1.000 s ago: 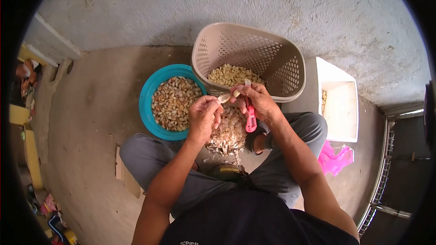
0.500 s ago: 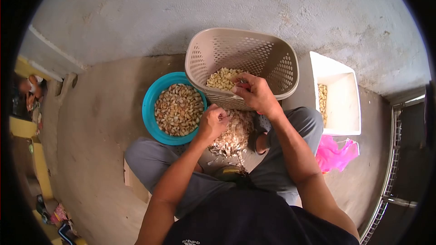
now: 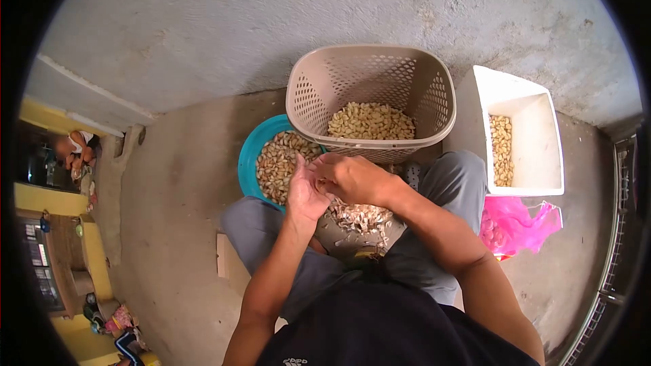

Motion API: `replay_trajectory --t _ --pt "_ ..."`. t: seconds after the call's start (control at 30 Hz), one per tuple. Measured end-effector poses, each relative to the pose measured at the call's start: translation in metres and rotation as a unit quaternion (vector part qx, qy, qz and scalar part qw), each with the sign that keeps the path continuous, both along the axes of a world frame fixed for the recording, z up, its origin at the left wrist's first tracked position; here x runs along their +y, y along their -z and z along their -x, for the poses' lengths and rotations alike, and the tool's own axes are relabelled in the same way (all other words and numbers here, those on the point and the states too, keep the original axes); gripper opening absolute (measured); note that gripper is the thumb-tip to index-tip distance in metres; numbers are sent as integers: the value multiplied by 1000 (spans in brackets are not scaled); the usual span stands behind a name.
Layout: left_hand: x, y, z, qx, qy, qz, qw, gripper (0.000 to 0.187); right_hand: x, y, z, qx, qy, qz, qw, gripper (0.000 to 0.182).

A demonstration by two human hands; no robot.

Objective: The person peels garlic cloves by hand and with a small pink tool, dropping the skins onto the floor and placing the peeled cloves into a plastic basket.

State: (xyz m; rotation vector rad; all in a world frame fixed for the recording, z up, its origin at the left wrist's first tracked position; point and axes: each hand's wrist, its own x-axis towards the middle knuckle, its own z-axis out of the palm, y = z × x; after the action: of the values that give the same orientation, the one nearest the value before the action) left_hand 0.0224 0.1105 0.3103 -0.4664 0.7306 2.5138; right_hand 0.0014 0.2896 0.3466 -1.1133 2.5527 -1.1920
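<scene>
My left hand (image 3: 306,193) is turned palm up, its fingers curled in beside the right hand's fingertips. My right hand (image 3: 356,179) bends over it, fingers pinched together. Whatever lies between the fingertips is hidden. Just behind my left hand stands a turquoise basin (image 3: 249,168) with unpeeled garlic cloves (image 3: 277,163), partly covered by that hand. Beyond my right hand is a beige perforated basket (image 3: 434,95) with pale peeled garlic cloves (image 3: 373,122) in its bottom. Under my hands, between my legs, lies a heap of papery garlic skins (image 3: 363,219).
At right stands a white foam box (image 3: 532,156) with peeled cloves (image 3: 502,149) inside. A pink plastic bag (image 3: 519,224) lies in front of it. A grey wall (image 3: 271,13) rises behind the basket. Another person (image 3: 80,149) sits at the far left.
My right hand has come back from above the basket to meet my left hand. My left hand has turned palm up. The view has shifted left, so things appear further right.
</scene>
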Motion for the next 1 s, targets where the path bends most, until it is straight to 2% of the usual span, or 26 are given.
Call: replay_trajectory --t 0.07,0.13,0.23,0.33,0.37,0.43,0.5,0.6,0.73,0.9,1.0 --pt "-9 21 1 26 16 -64 997 60 -3 4 1 13 -10 -48 999 25" --pt "-7 22 -3 28 10 -105 994 60 -3 -5 1 -3 -21 -44 999 23" --pt "4 5 -7 -8 -32 -25 999 59 -7 -6 -2 -32 -30 -9 999 20" --pt "5 6 -4 -27 -47 -17 998 57 -11 7 1 -49 -19 66 996 17" --pt "3 10 -4 -2 -35 -48 998 57 -10 12 5 -52 -12 95 994 17" --pt "-1 19 -3 48 -10 -109 993 56 -6 7 12 -172 12 123 977 14" --pt "1 26 -6 50 7 -78 996 56 -5 1 14 -282 36 185 941 13" --pt "1 31 -5 79 25 -69 994 58 0 -18 15 -377 74 218 897 9" --pt "-6 25 -1 78 19 -67 994 62 9 -27 18 -325 136 143 925 10" --pt "-18 22 2 42 -25 -49 998 58 19 -8 26 -384 119 240 883 9" --pt "-18 23 6 48 -42 -45 997 54 21 -13 27 -388 106 215 890 11"
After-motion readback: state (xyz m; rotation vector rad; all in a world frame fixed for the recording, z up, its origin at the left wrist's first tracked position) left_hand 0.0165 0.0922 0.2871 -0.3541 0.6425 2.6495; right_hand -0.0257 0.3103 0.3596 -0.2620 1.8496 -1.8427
